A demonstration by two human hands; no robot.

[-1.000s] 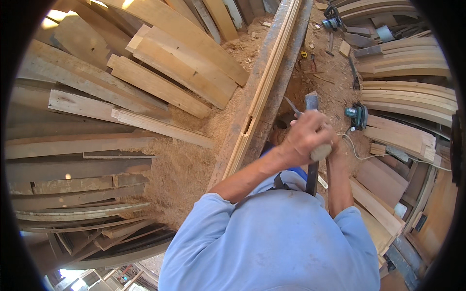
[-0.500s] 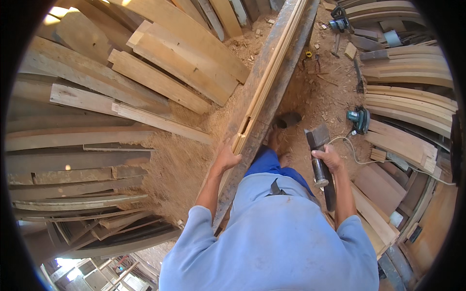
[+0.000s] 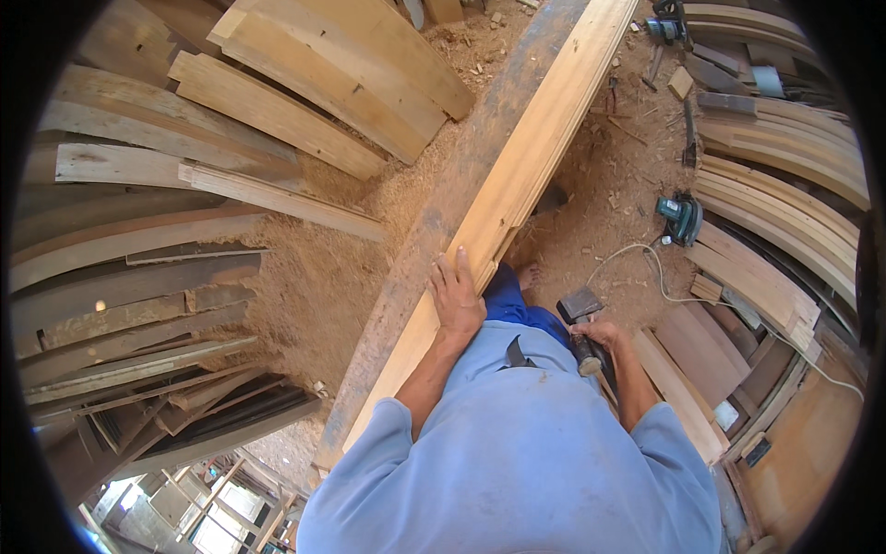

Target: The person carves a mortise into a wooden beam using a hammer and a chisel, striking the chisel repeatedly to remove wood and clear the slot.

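Note:
A long light-brown wooden board point(image 3: 535, 166) lies broad face up on a dark, worn bench plank point(image 3: 406, 277) running diagonally past me. My left hand point(image 3: 456, 300) rests flat on the board's near part, fingers stretched out. A notch shows in the board's right edge, just beyond that hand. Beside my right hip, my right hand point(image 3: 600, 334) is closed around a mallet with a dark block head point(image 3: 580, 303). It also grips a chisel, whose capped handle end point(image 3: 589, 364) points toward me. The chisel's blade is hard to make out.
Leaning boards point(image 3: 341, 83) and stacked planks point(image 3: 138, 314) line the left side. To the right are more timber stacks point(image 3: 784, 203), a green power tool point(image 3: 680, 220) and its pale cord point(image 3: 729, 294). Sawdust and chips cover the floor point(image 3: 628, 185).
The board has turned from its slotted narrow edge to its broad face. My left hand has moved from gripping its side to lying on top. My right hand has drawn the mallet and chisel nearer.

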